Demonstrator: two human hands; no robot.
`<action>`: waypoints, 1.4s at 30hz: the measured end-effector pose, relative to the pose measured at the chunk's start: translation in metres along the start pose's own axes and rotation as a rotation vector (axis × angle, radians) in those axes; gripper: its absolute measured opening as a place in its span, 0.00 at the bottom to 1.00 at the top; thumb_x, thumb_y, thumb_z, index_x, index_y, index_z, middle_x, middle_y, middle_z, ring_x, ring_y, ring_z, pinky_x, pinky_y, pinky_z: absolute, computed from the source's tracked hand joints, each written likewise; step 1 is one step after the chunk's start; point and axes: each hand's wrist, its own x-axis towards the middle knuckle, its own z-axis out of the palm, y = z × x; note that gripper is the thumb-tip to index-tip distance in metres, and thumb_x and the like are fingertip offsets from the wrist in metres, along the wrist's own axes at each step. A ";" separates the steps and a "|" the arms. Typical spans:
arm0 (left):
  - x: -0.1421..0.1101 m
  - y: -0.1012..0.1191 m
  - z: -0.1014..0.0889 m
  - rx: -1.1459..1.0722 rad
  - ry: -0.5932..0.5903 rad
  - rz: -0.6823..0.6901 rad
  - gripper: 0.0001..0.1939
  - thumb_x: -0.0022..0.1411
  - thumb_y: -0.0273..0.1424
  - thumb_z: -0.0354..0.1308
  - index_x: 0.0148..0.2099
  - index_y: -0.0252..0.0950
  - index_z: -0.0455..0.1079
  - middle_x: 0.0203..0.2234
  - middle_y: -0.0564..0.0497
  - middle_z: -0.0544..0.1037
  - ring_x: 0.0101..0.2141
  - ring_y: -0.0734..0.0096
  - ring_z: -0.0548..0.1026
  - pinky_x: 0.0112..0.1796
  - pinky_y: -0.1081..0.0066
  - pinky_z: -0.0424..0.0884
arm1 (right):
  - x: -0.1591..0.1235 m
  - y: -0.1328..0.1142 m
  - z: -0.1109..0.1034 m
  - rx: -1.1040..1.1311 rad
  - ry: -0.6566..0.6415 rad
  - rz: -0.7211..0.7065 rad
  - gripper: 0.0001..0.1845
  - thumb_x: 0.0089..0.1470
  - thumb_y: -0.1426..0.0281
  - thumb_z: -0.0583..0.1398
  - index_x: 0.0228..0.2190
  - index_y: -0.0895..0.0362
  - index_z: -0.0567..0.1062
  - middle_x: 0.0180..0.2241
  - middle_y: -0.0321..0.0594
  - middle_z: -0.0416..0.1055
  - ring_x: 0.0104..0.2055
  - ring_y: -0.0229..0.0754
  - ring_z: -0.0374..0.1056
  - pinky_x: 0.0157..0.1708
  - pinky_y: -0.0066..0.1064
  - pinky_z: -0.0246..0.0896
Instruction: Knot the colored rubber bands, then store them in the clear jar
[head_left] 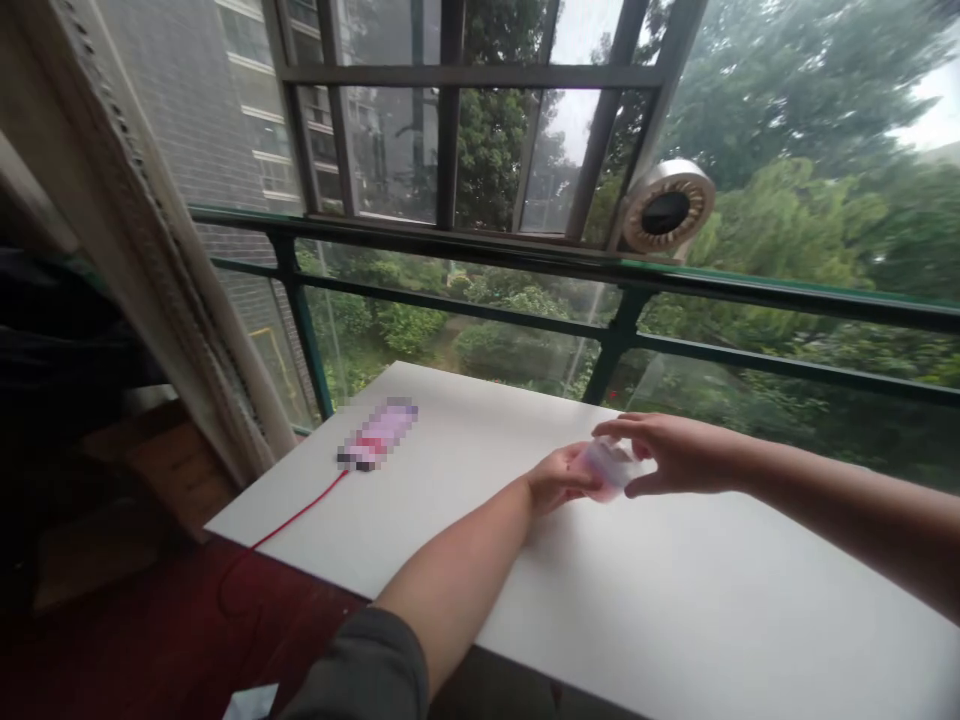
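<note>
A small translucent container [602, 474], pinkish at its lower left and clear toward the right, is between my hands above the white table [465, 450]. My left hand [561, 480] grips its left side, with the thumb along the front. From the right, my right hand [651, 455] curls its fingers and thumb around the clear end, the fingers over the top and the thumb below. The container is blurred, so its exact kind and any lid cannot be made out.
A pixelated pinkish phone-like thing [379, 434] lies on the table's left, with a red cable [300, 507] running over the edge. Behind the table is a green railing [450, 305] with a window. A round white fan-like device [667, 207] sits above the railing; a curtain [161, 240] hangs left.
</note>
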 end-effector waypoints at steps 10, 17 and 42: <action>-0.011 0.021 -0.023 -0.336 -0.045 -0.061 0.33 0.39 0.37 0.66 0.49 0.31 0.68 0.36 0.43 0.72 0.35 0.65 0.70 0.34 0.72 0.66 | 0.038 -0.017 -0.019 -0.027 -0.011 -0.126 0.33 0.39 0.70 0.63 0.50 0.50 0.65 0.42 0.42 0.67 0.35 0.43 0.67 0.29 0.29 0.59; -0.012 0.026 -0.033 -0.605 -0.056 -0.205 0.32 0.42 0.46 0.58 0.47 0.31 0.65 0.30 0.44 0.72 0.29 0.65 0.70 0.30 0.70 0.64 | 0.058 -0.025 -0.026 -0.090 0.023 -0.250 0.30 0.42 0.69 0.63 0.50 0.52 0.65 0.44 0.43 0.67 0.36 0.43 0.68 0.30 0.28 0.58; -0.005 0.021 -0.045 -0.429 0.209 0.070 0.22 0.47 0.32 0.61 0.47 0.37 0.66 0.36 0.50 0.73 0.39 0.67 0.71 0.38 0.72 0.67 | 0.095 -0.026 -0.026 -0.235 -0.096 0.186 0.35 0.39 0.41 0.55 0.35 0.59 0.74 0.32 0.48 0.73 0.30 0.48 0.68 0.23 0.31 0.56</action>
